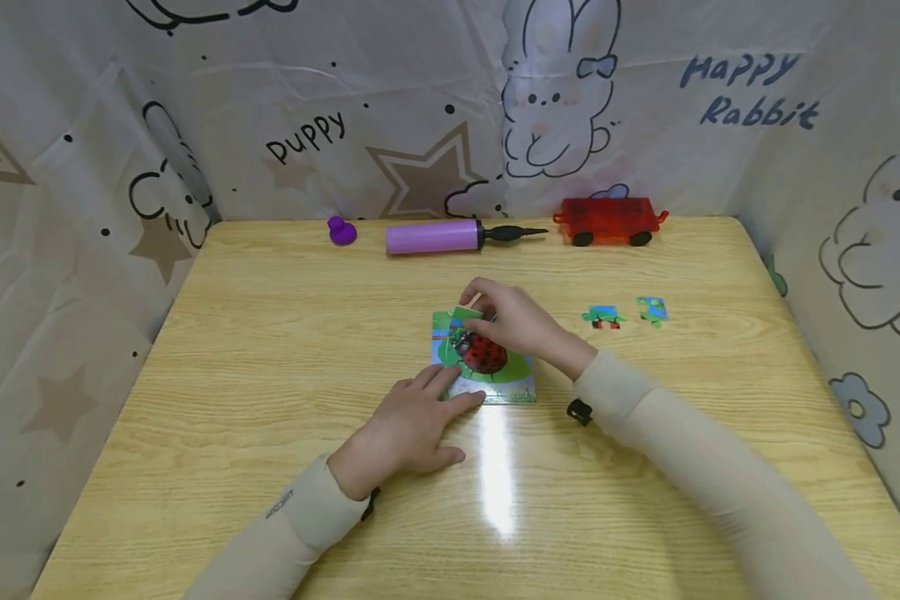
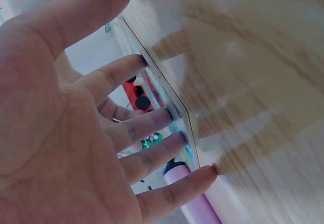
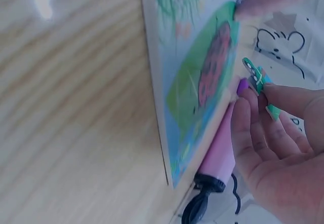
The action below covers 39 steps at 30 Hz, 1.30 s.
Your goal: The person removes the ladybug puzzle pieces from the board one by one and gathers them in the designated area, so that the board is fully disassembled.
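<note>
A puzzle board (image 1: 521, 390) with a red ladybug on a green leaf lies mid-table. My left hand (image 1: 412, 421) rests at its lower left, fingers spread and fairly straight, fingertips on the board's edge in the left wrist view. Above the board's upper part, my right hand (image 1: 521, 321) pinches a green puzzle piece (image 3: 259, 79) between thumb and fingers. In the head view that piece overlaps the board just above the ladybug's head. Two loose puzzle pieces lie to the right, one green, blue and red (image 1: 603, 315), the other green and blue (image 1: 652, 308).
Along the table's back edge are a small purple knobbed toy (image 1: 341, 232), a pink hand pump (image 1: 431, 237) with a black nozzle, and a red toy wagon (image 1: 607, 218). Printed cloth walls (image 1: 420, 92) enclose the table at the back and both sides.
</note>
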### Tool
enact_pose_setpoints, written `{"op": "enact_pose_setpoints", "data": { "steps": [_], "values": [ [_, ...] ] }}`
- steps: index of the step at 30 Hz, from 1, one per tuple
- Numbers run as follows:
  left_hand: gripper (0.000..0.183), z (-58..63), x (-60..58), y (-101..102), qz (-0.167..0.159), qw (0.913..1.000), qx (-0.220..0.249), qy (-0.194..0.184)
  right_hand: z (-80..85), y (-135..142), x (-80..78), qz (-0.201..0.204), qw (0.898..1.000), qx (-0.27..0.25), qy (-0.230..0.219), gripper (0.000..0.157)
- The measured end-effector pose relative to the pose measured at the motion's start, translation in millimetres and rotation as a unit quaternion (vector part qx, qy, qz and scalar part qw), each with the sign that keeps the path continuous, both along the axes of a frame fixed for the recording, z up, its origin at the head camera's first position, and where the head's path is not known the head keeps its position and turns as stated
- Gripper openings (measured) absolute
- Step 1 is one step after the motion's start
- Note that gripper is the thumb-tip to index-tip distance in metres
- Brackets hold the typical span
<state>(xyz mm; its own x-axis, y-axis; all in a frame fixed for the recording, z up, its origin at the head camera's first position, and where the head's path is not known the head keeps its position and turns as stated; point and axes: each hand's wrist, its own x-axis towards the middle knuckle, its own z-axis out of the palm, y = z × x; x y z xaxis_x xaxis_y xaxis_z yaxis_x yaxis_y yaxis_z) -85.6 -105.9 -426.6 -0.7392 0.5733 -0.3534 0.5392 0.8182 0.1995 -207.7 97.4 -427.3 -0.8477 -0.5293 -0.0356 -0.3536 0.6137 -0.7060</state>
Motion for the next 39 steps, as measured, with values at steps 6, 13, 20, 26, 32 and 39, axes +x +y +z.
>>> {"op": "enact_pose_setpoints", "data": {
  "steps": [6, 13, 20, 26, 32, 39],
  "values": [
    [0.077, 0.0, 0.4, -1, 0.001, 1.0000, 0.005, -0.004, 5.7, 18, -6.3, -0.006, 1.000, 0.011, 0.003, 0.022],
    [0.077, 0.2, 1.0, -2, 0.004, 1.0000, 0.004, -0.007, 8.5, 50, -14.8, -0.032, 0.999, 0.021, 0.013, 0.020],
    [0.078, -0.3, 0.9, -3, 0.005, 0.9999, 0.001, -0.010, 7.1, 83, -22.1, -0.053, 0.998, 0.042, -0.006, 0.023],
    [0.077, -2.0, 1.0, -3, 0.001, 1.0000, 0.005, -0.006, 6.9, 106, -25.3, -0.070, 0.995, 0.067, -0.026, 0.024],
    [0.076, -2.4, 1.3, -3, 0.004, 0.9999, 0.006, -0.009, 3.4, 114, -26.9, -0.076, 0.992, 0.097, -0.038, 0.024],
    [0.077, -2.2, 2.0, -3, 0.003, 0.9999, 0.009, -0.006, -3.0, 112, -29.4, -0.087, 0.987, 0.130, -0.019, 0.033]
  ]
}}
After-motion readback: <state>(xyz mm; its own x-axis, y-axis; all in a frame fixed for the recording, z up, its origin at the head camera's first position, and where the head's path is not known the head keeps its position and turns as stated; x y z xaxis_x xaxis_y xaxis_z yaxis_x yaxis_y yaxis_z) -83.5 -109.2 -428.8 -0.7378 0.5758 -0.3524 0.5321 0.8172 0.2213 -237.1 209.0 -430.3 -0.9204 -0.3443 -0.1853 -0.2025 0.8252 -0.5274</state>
